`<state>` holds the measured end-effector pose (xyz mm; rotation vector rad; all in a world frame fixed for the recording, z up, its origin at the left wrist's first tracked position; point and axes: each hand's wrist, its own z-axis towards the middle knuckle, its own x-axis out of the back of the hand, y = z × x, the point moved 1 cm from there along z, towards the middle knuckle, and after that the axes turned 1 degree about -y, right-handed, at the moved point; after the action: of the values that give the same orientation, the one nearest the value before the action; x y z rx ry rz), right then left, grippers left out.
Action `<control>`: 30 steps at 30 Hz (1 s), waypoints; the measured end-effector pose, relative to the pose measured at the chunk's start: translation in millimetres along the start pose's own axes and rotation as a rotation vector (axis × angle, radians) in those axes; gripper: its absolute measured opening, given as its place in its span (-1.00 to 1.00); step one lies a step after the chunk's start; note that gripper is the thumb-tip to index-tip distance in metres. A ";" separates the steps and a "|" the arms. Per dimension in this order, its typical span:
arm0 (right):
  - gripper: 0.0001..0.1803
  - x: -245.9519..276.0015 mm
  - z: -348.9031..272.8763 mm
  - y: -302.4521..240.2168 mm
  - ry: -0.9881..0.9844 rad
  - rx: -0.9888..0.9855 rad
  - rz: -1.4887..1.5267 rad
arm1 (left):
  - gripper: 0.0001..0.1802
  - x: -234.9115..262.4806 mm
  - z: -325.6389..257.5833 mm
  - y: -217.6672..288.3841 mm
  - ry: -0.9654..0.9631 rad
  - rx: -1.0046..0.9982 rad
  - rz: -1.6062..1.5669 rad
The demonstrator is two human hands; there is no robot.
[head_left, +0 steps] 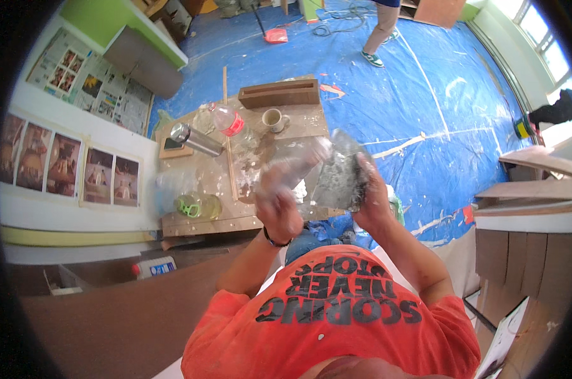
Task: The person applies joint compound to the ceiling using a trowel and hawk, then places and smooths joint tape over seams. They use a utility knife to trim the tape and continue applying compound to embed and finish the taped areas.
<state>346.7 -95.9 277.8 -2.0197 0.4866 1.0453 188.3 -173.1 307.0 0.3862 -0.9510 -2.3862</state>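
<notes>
My right hand [372, 196] grips the side of a grey, partly see-through piece [337, 174], flat-looking and mottled with white and dark smears. Close to its left edge, my left hand [281, 211] is closed around a pale grey, long thing [295, 165]; motion blurs it, so its kind is unclear. Both are held up in front of my chest, over the near right part of a worn wooden table [204, 174]. Whether the two pieces touch, I cannot tell.
On the table stand a mug [273, 120], a red-labelled plastic bottle [228, 120], a tilted steel flask [196, 139], a green-capped bottle [200, 206] and a brown wooden box [279, 94]. Blue sheeting [425, 158] covers the floor. Another person's leg [382, 31] and, at right, a dark sleeve [557, 110] show.
</notes>
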 end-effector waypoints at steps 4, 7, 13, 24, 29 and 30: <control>-0.61 -13.4 -1.8 -9.5 -0.136 -0.193 0.195 | -0.66 -4.8 5.2 29.0 -0.625 -0.415 0.071; -0.56 -20.8 -9.0 -23.3 -0.139 -0.211 0.156 | -0.64 -4.9 7.3 30.2 -0.723 -0.451 0.150; -0.55 -22.8 -18.7 -41.7 -0.021 -0.125 0.059 | -0.59 29.6 8.6 -16.4 -0.736 -0.289 0.427; -0.60 -44.7 1.5 20.0 0.055 0.048 0.180 | -0.61 0.5 7.8 -2.3 0.415 0.195 -0.663; -0.61 -50.9 -7.2 25.2 0.076 0.030 0.157 | -0.44 -17.8 0.5 19.7 0.472 0.252 -0.368; -0.60 -51.6 -7.5 23.4 0.081 0.056 0.159 | -0.41 -18.2 -0.7 20.7 0.372 0.181 -0.368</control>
<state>305.4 -117.2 311.1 -2.0047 0.7211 1.0344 211.3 -175.6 322.2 1.1164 -0.9855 -2.4197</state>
